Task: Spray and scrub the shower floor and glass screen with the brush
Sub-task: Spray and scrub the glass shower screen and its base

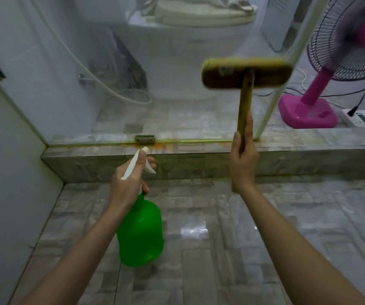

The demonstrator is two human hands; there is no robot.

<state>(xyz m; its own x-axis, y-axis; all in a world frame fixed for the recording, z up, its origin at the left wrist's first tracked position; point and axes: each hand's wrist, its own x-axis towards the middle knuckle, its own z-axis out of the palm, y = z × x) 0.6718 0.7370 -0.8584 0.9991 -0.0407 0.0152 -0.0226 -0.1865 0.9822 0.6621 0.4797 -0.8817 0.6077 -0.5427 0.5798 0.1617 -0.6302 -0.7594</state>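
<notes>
My left hand [128,183] grips the white trigger head of a green spray bottle [141,232], nozzle pointing at the foot of the glass screen [166,69]. My right hand [243,159] holds the wooden handle of a scrub brush [246,73] upright, its yellow-bristled head raised against the right part of the glass. The glass looks hazy. Below my arms lies the wet, grey tiled shower floor [221,227].
A tiled kerb [199,164] carries the glass, with a metal bracket [144,139] and orange stains at its base. Behind the glass stand a toilet [199,51] and a hose. A pink fan [322,89] with cables stands right. White wall [7,172] left.
</notes>
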